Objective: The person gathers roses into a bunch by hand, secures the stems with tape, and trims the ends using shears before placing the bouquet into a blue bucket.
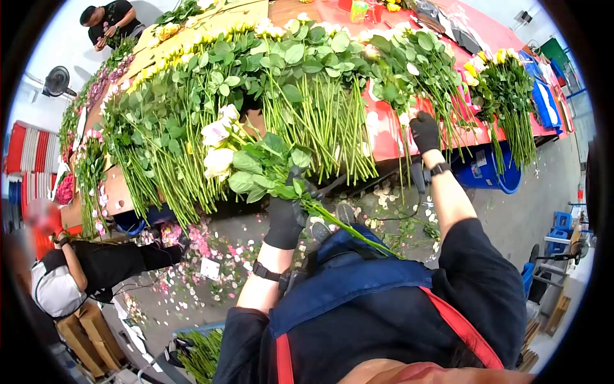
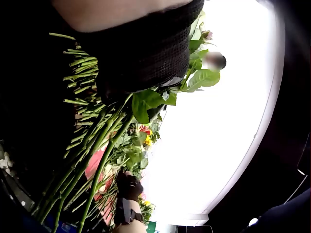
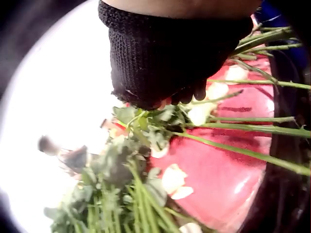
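Note:
My left hand (image 1: 286, 217), in a black glove, grips a small bunch of roses by its green stems (image 1: 348, 232). The pale pink and cream blooms (image 1: 219, 147) point to the left, with broad leaves (image 1: 252, 169) below them. In the left wrist view the held stems (image 2: 104, 150) run down from the glove. Over the table's front part, my gloved right hand (image 1: 425, 132) has its fingers bent down among loose rose stems and leaves (image 3: 141, 121). One thin stem (image 3: 218, 97) lies right at its fingertips; whether they pinch it I cannot tell.
Rows of cut roses (image 1: 313, 121) cover the red table (image 1: 384, 137), stems overhanging its front edge. Another bundle (image 1: 511, 96) lies right, above a blue bucket (image 1: 489, 169). Petals (image 1: 211, 256) litter the floor. One person (image 1: 115, 22) stands far left, another (image 1: 64, 275) near left.

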The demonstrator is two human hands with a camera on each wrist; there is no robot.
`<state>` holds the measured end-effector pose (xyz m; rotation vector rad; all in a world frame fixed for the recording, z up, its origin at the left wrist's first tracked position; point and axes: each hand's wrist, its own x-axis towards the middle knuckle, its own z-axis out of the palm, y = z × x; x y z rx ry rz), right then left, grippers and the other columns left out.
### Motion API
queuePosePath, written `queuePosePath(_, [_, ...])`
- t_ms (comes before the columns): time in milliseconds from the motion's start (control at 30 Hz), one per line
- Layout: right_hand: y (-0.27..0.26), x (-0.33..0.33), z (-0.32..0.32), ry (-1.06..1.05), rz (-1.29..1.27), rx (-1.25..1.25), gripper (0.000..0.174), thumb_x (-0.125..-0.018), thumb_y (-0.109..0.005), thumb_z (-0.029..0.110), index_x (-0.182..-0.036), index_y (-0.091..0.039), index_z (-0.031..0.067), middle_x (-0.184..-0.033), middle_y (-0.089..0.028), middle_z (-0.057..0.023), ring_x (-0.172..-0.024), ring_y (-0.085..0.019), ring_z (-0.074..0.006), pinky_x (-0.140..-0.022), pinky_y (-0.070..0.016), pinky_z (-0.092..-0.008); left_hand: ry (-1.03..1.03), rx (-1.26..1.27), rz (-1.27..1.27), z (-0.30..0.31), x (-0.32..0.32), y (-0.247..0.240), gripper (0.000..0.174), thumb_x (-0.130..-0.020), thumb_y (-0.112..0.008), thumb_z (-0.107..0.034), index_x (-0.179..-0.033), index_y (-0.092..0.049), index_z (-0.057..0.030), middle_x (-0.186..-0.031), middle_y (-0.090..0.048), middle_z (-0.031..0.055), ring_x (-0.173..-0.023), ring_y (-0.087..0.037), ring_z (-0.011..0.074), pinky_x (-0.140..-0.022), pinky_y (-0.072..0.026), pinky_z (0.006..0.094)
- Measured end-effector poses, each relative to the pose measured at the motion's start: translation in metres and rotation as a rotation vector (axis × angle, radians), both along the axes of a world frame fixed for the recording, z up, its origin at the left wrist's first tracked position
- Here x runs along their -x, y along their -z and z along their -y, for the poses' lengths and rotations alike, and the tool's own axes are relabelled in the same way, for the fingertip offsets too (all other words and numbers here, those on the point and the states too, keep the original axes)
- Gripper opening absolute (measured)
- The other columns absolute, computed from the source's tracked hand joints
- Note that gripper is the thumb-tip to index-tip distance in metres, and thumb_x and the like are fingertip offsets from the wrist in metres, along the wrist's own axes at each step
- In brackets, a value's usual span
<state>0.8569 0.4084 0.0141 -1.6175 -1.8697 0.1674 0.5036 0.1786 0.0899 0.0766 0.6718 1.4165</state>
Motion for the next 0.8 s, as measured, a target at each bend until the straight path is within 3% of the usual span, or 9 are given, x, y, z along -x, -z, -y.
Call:
queuePosePath(67, [-0.058, 0.027, 0.040, 0.062, -0.424, 0.317, 0.021, -0.087, -0.063, 0.019, -0.074, -0.062, 0.0020, -0.067, -0.061, -0.0064, -0.059, -0.057, -0.0172, -0.057, -0.0447, -0.0304, -0.005, 0.004, -0.043, -0.005, -0.003, -0.003, 0.020, -0.097, -0.050, -0.034, -0.093, -0.055, -0.0154, -0.069, -0.050, 0.0007, -0.067, -0.054, 0.0205, -0.069, -0.0479, 0.0413])
queuePosePath(133, [-0.068, 0.041, 0.077, -0.035, -0.445, 0.200, 0.018, -0.085, -0.069, 0.020, -0.077, -0.064, 0.0040, -0.064, -0.056, 0.0006, -0.058, -0.049, -0.0071, -0.053, -0.0397, -0.0237, 0.031, 0.005, -0.044, -0.011, -0.003, 0.009, 0.018, -0.096, -0.054, -0.033, -0.094, -0.055, -0.0151, -0.071, -0.052, 0.0015, -0.067, -0.055, 0.0215, -0.069, -0.0492, 0.0405])
queuePosePath(267, [-0.083, 0.103, 0.157, -0.225, -0.760, 0.364, 0.011, -0.085, -0.067, 0.015, -0.083, -0.066, 0.0044, -0.066, -0.058, -0.0027, -0.057, -0.056, -0.0147, -0.055, -0.0435, -0.0298, 0.014, 0.038, -0.176, -0.018, -0.012, -0.009, 0.020, -0.093, -0.059, -0.032, -0.099, -0.055, -0.0132, -0.077, -0.057, 0.0035, -0.069, -0.059, 0.0220, -0.063, -0.0522, 0.0392])
queuePosePath(400, [-0.100, 0.152, 0.182, -0.762, -0.473, 0.220, 0.013, -0.085, -0.067, 0.015, -0.085, -0.065, 0.0027, -0.070, -0.060, -0.0050, -0.065, -0.060, -0.0167, -0.058, -0.0458, -0.0323, 0.012, 0.068, -0.086, -0.024, -0.004, -0.011, 0.024, -0.093, -0.060, -0.023, -0.111, -0.056, -0.0078, -0.086, -0.062, 0.0043, -0.077, -0.063, 0.0187, -0.065, -0.0535, 0.0318])
queuePosePath(533, [-0.105, 0.162, 0.131, -0.986, -0.518, 0.632, 0.014, -0.086, -0.066, 0.015, -0.086, -0.068, 0.0018, -0.076, -0.064, -0.0106, -0.065, -0.061, -0.0193, -0.058, -0.0459, -0.0342, 0.053, 0.038, -0.054, -0.015, 0.017, -0.003, 0.028, -0.097, -0.051, -0.024, -0.115, -0.054, -0.0030, -0.099, -0.062, 0.0082, -0.090, -0.064, 0.0235, -0.079, -0.0535, 0.0373])
queuePosePath(600, [-0.072, 0.175, 0.074, -0.655, -0.399, 0.601, 0.021, -0.087, -0.064, 0.022, -0.083, -0.067, 0.0021, -0.075, -0.063, -0.0135, -0.064, -0.062, -0.0218, -0.059, -0.0470, -0.0339, -0.018, 0.094, -0.113, -0.007, 0.027, -0.011, 0.030, -0.097, -0.048, -0.022, -0.120, -0.054, -0.0032, -0.102, -0.062, 0.0096, -0.092, -0.063, 0.0230, -0.082, -0.0523, 0.0377])
queuePosePath(667, [-0.087, 0.206, 0.014, -0.522, -0.246, 0.334, 0.035, -0.086, -0.061, 0.036, -0.078, -0.066, 0.0025, -0.072, -0.063, -0.0148, -0.064, -0.061, -0.0260, -0.064, -0.0487, -0.0359, -0.076, 0.057, -0.032, -0.001, 0.042, 0.013, 0.031, -0.097, -0.048, -0.022, -0.122, -0.053, -0.0035, -0.102, -0.062, 0.0095, -0.091, -0.063, 0.0230, -0.082, -0.0523, 0.0374])
queuePosePath(733, [-0.048, 0.238, -0.045, -0.488, -0.151, 0.358, 0.046, -0.083, -0.058, 0.047, -0.075, -0.065, 0.0027, -0.073, -0.064, -0.0180, -0.070, -0.062, -0.0329, -0.068, -0.0494, -0.0412, -0.071, -0.021, -0.298, 0.001, 0.038, -0.006, 0.033, -0.097, -0.049, -0.023, -0.124, -0.052, -0.0037, -0.101, -0.062, 0.0092, -0.090, -0.063, 0.0228, -0.082, -0.0525, 0.0372])
queuePosePath(800, [-0.047, 0.270, -0.067, -0.315, 0.094, 0.496, 0.043, -0.083, -0.060, 0.046, -0.089, -0.068, 0.0040, -0.097, -0.066, -0.0208, -0.094, -0.063, -0.0370, -0.081, -0.0491, -0.0433, -0.083, -0.009, -0.177, -0.005, 0.041, -0.019, 0.033, -0.098, -0.049, -0.022, -0.124, -0.052, -0.0036, -0.100, -0.062, 0.0088, -0.090, -0.063, 0.0227, -0.081, -0.0528, 0.0372])
